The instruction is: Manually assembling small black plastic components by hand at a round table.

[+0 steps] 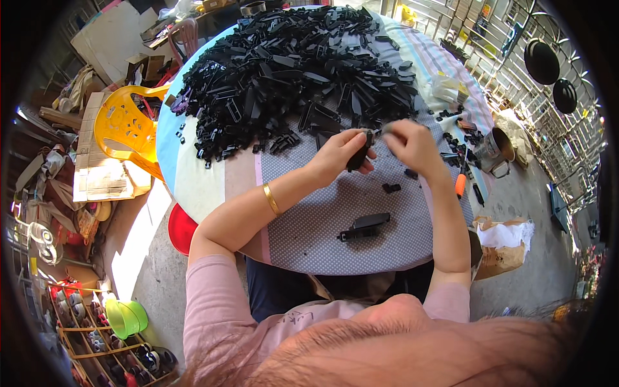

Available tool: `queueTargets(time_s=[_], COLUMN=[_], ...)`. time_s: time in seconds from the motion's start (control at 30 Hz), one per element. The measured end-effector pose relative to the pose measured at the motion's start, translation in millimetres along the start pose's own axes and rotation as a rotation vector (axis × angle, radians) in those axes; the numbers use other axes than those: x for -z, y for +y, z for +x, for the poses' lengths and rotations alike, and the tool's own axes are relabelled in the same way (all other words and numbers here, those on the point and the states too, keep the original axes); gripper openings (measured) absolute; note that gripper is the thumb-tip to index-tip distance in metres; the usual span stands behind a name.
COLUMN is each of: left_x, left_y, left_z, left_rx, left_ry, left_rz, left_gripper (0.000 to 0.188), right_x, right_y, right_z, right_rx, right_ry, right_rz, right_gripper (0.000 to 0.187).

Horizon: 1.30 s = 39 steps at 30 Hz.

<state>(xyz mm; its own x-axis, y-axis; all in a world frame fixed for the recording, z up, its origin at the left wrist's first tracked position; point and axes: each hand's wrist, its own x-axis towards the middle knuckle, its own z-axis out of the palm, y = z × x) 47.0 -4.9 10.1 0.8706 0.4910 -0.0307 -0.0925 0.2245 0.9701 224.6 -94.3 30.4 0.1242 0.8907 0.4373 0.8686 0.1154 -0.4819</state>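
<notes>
My left hand [338, 153] is closed around a black plastic part [358, 158], held over the near half of the round table. Close beside it, my right hand [414, 147] is closed in a pinch; what its fingertips hold is too small to make out. Beyond both hands rises a wide heap of black plastic parts [271, 77]. Nearer to me, a black piece with a flat paddle-like plate [366, 226] lies on the dotted cloth [303, 226]. A small black piece [391, 188] rests between it and my hands.
An orange-handled tool [460, 185], a metal mug [495, 149] and small black parts lie on the table's right side. A clear plastic bag [449, 88] sits farther back. A yellow chair [129, 126] and a red stool [182, 229] stand left of the table.
</notes>
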Motion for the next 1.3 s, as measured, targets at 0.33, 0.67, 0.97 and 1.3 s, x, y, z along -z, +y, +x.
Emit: queueTargets(time_s=[0.33, 0.67, 0.97, 1.3], left_x=[9.9, 7.8, 18.5, 16.3], left_y=[0.1, -5.1, -14.0, -9.6], left_z=[-6.1, -4.5, 2.4, 0.0], left_rx=[0.088, 0.161, 0.012, -0.046], left_ry=[-0.078, 0.070, 0.125, 0.118], left_rz=[-0.032, -0.437, -0.397, -0.297], left_gripper=[0.024, 0.026, 0.020, 0.021], right_x=[-11.2, -12.8, -27.1, -25.4], right_y=[39.6, -1.8, -31.3, -40.9], right_z=[4.7, 2.2, -8.1, -10.6], right_rx=[-0.164, -0.293, -0.099, -0.141], right_ry=[0.031, 0.099, 0.100, 0.222], right_rz=[-0.587, 0.692, 0.608, 0.560], right_gripper=[0.016, 0.022, 0.012, 0.012])
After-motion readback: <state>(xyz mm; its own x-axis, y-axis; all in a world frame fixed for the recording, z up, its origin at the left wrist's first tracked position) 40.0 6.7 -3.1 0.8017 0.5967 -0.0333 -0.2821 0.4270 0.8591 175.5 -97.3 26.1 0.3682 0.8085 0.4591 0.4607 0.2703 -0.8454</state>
